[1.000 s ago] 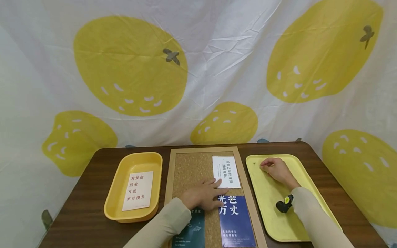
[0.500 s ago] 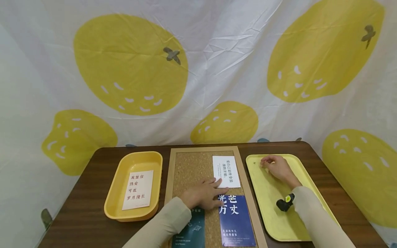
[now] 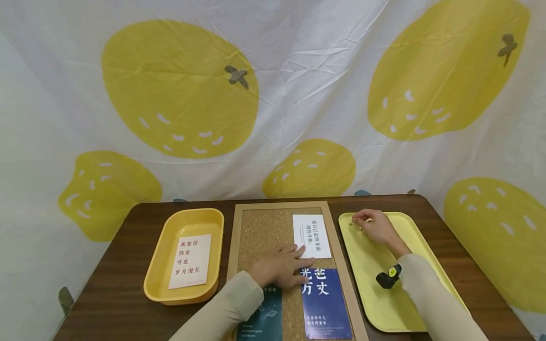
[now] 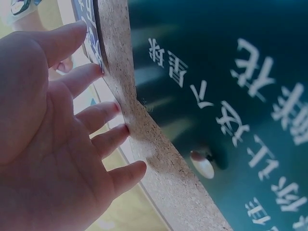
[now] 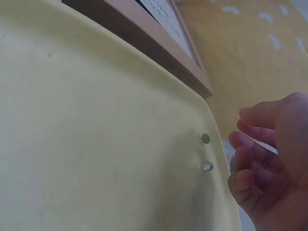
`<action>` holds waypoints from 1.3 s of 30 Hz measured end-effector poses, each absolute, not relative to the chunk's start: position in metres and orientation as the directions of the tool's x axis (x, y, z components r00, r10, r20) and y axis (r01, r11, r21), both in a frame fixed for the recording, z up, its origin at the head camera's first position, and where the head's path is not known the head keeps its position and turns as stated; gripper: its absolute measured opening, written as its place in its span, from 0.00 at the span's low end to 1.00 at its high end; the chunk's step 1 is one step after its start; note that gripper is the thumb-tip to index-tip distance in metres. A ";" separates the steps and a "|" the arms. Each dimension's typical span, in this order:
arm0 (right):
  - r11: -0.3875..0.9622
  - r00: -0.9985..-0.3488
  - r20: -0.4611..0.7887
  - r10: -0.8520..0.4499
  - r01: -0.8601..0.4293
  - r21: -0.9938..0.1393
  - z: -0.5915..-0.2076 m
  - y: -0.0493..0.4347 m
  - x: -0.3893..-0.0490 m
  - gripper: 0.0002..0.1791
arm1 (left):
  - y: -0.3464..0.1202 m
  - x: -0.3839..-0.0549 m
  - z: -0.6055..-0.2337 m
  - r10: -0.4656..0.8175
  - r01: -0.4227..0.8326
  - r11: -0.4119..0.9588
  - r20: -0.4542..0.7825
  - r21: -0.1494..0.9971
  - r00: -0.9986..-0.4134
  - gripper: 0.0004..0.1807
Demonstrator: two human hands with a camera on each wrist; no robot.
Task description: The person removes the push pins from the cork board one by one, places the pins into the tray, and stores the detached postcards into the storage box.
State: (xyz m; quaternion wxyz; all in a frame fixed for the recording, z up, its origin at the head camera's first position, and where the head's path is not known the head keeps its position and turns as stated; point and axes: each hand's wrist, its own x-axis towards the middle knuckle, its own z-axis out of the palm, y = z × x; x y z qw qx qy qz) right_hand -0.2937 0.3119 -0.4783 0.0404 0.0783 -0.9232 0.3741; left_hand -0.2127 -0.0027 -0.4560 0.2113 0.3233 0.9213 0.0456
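Note:
My left hand (image 3: 279,266) lies with fingers spread on the cork board (image 3: 264,229), fingertips over a white card (image 3: 314,237) and the top of a blue card (image 3: 327,308). A dark green card (image 3: 266,316) lies partly under that forearm; a push pin (image 4: 203,164) sticks in it in the left wrist view. My right hand (image 3: 377,229) hovers at the far left corner of the yellow tray (image 3: 405,310), fingers loosely bent. In the right wrist view, two clear push pins (image 5: 206,166) lie on the tray beside those fingers, and nothing shows between thumb and forefinger.
Left of the board stands a deep yellow bin (image 3: 155,279) holding a white card with red writing (image 3: 189,263). A wooden frame (image 3: 281,205) edges the board. Behind the brown table (image 3: 111,284) hangs a lemon-print cloth (image 3: 298,85).
My right hand has shifted slightly left and away from me, toward the tray's far left corner. The left hand stays where it was.

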 end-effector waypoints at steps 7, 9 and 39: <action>0.685 -0.980 0.146 -0.137 -0.201 -0.701 -0.477 0.304 -0.297 0.08 | -0.003 -0.212 -0.455 0.618 0.579 0.784 -0.361 0.223 -0.698 0.32; 0.679 -0.978 0.150 -0.143 -0.207 -0.705 -0.478 0.302 -0.299 0.08 | -0.003 -0.212 -0.454 0.616 0.577 0.786 -0.362 0.222 -0.700 0.32; 0.622 -0.964 -0.026 -0.264 -0.150 -0.769 -0.481 0.237 -0.322 0.15 | -0.003 -0.216 -0.454 0.614 0.582 0.785 -0.389 0.213 -0.686 0.32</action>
